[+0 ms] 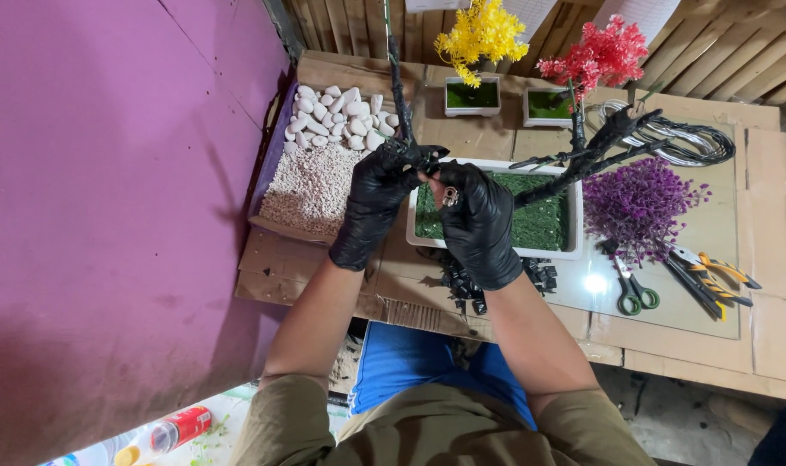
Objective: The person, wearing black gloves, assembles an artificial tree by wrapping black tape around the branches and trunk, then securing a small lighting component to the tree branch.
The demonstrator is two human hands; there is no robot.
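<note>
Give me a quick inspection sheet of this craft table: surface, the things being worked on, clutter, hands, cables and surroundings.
Surface: cardboard-covered table with a glass sheet on it.
Job's things: black branch held upright over a white tray lined with green turf; a second black branch lies across the tray.
Clutter: box of white pebbles and fine gravel, purple foliage, two small potted trees, yellow and red, green scissors, yellow pliers, black bits.
Grippers: left hand and right hand, black-gloved, both grip the branch base.
Cables: coil of wire.
Surroundings: purple wall, slatted wooden panel.
</note>
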